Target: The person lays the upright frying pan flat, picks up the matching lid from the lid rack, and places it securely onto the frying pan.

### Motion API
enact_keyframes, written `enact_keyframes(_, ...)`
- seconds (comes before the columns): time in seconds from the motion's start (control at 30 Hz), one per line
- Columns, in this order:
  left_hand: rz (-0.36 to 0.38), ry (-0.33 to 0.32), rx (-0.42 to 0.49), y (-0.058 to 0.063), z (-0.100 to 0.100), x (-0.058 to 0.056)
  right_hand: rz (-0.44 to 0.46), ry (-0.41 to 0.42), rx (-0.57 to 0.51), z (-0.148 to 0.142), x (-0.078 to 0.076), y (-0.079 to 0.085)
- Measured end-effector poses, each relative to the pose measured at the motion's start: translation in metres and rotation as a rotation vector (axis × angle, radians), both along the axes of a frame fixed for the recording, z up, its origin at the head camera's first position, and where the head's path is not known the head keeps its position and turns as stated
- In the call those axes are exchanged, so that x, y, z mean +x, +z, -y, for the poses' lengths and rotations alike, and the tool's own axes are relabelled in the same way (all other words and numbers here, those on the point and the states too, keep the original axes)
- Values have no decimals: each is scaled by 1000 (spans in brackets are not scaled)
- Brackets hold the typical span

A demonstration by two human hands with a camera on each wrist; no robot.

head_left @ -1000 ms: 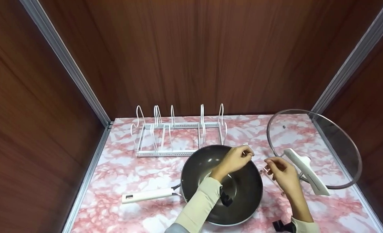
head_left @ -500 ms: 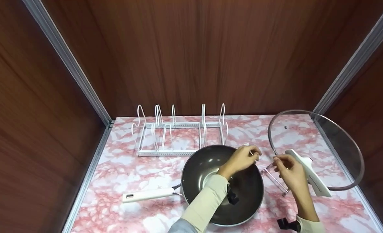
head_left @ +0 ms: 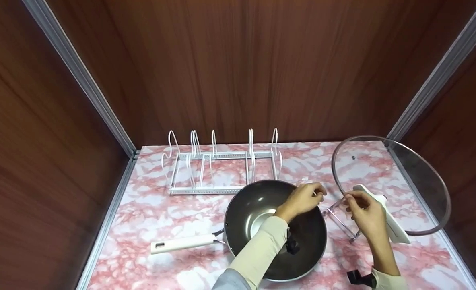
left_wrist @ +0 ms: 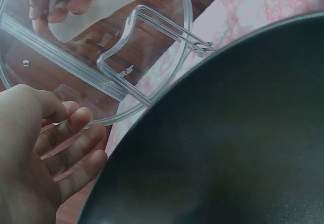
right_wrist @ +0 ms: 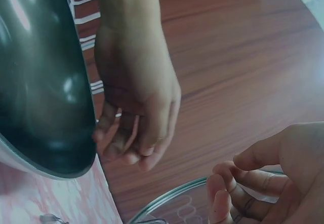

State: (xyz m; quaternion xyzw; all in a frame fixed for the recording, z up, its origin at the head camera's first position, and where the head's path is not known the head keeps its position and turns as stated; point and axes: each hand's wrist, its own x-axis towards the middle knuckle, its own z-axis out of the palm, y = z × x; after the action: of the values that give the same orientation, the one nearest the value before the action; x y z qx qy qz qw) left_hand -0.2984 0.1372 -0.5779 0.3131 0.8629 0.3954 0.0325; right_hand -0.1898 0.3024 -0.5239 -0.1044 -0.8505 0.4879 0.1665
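My left hand (head_left: pixel 303 198) hovers over the right rim of a dark wok (head_left: pixel 246 217), its fingers loosely bent with nothing between them in the left wrist view. To the right, a round glass lid (head_left: pixel 411 177) with a white handle (head_left: pixel 397 228) leans tilted against a thin wire stand (head_left: pixel 341 225). My right hand (head_left: pixel 367 215) is in front of that lid, fingertips overlapping its rim in the head view. Its thumb and fingers are loosely curled in the right wrist view, and no object shows in them. Part of the stand is hidden behind this hand.
A white wire rack (head_left: pixel 205 191) with upright loops stands behind the wok, to the left. The wok's white handle (head_left: pixel 185 244) points left over the pink marbled tabletop (head_left: pixel 141 209). Brown wood-grain panels (head_left: pixel 238 72) enclose the back and sides.
Both hands have shifted a little to the right, the right hand moving up to the lid's rim. More of the wire stand shows now. Wok, lid and rack stay in place.
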Motion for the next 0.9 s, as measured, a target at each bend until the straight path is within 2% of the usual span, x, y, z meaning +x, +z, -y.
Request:
enact_keyframes(0.2, 7, 31, -25, -3, -5, 0, -36, -60, 67, -1, 4, 7)
enact_keyframes(0.5, 31, 36, -44, -1, -9, 5, -71, -145, 135, -4, 11, 10)
enact_keyframes(0.7, 9, 25, -65, 3, -15, 6, -87, -207, 173, -7, 16, 13)
enact_keyframes(0.9, -4, 12, -95, 6, -24, 8, -121, -233, 214, -13, 21, 12)
